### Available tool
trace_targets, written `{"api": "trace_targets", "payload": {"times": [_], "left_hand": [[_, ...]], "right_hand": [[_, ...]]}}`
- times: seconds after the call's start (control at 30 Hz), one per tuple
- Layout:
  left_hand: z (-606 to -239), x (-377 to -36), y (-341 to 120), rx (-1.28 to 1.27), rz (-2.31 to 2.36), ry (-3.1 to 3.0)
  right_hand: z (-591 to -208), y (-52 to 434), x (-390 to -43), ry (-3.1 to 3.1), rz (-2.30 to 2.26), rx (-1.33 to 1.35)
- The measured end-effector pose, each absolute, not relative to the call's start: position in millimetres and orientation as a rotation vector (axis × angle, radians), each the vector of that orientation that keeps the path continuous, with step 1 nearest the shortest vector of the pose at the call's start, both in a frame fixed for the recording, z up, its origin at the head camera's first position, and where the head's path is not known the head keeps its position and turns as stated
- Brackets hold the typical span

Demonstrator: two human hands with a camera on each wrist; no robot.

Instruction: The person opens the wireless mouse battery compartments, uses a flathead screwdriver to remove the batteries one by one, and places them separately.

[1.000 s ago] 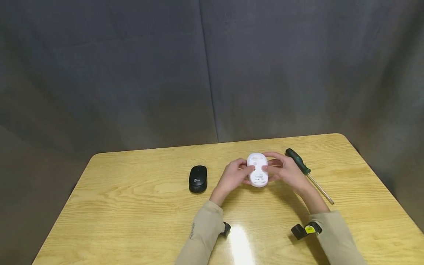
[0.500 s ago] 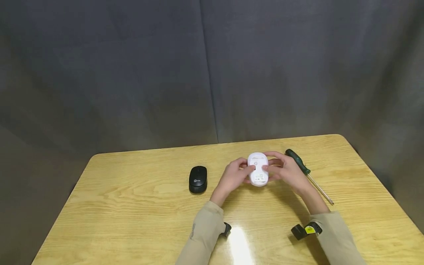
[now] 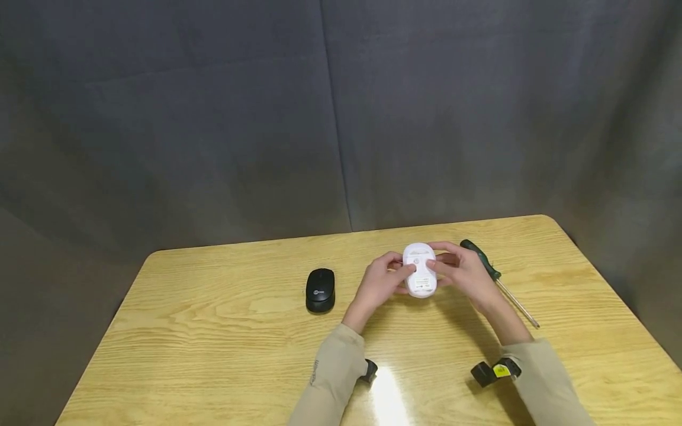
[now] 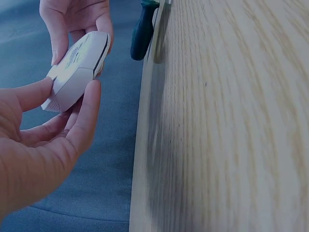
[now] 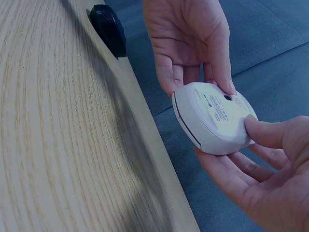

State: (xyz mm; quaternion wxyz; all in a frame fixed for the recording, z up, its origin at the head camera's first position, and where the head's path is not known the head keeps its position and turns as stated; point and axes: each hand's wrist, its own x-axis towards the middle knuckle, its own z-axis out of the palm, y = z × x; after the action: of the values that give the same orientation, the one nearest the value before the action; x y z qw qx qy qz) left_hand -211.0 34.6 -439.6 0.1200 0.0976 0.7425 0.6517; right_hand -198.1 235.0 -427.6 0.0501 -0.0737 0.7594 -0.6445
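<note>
A white computer mouse (image 3: 421, 278) is held above the table between both hands, its underside with a printed label turned toward the head camera. My left hand (image 3: 377, 281) grips its left side, thumb on the underside and fingers behind. On the opposite side my right hand (image 3: 469, 277) holds it likewise, the thumb pressing the underside. The right wrist view shows the mouse (image 5: 212, 118) with a dark seam along its edge and a small dark opening by the left thumb. In the left wrist view the mouse (image 4: 79, 70) is tilted between the fingertips of both hands.
A black computer mouse (image 3: 320, 290) lies on the wooden table (image 3: 213, 343), left of the hands. To the right rests a screwdriver (image 3: 492, 273) with a green handle, close beside the right hand. A dark curtain (image 3: 341, 118) hangs behind the table's far edge.
Both hands and the white mouse have shifted very slightly right in the head view. The right thumb sits a little higher on the underside. The grip of both hands stays.
</note>
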Motion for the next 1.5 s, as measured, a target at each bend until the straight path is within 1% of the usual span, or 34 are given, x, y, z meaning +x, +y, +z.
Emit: {"api": "trace_targets", "payload": {"times": [0.43, 1.0, 1.5], "left_hand": [[-437.8, -208.7, 43.9, 0.256, 1.865, 2.279], [-432.6, -207.4, 45.0, 0.247, 1.834, 2.294], [-436.4, -206.5, 48.5, 0.238, 1.801, 2.313]], "right_hand": [[-424.2, 227.7, -194.1, 2.594, -1.832, -0.141], [-424.2, 221.7, -192.9, 2.729, -1.776, -0.130], [-431.9, 217.5, -194.3, 3.034, -1.565, -0.135]]}}
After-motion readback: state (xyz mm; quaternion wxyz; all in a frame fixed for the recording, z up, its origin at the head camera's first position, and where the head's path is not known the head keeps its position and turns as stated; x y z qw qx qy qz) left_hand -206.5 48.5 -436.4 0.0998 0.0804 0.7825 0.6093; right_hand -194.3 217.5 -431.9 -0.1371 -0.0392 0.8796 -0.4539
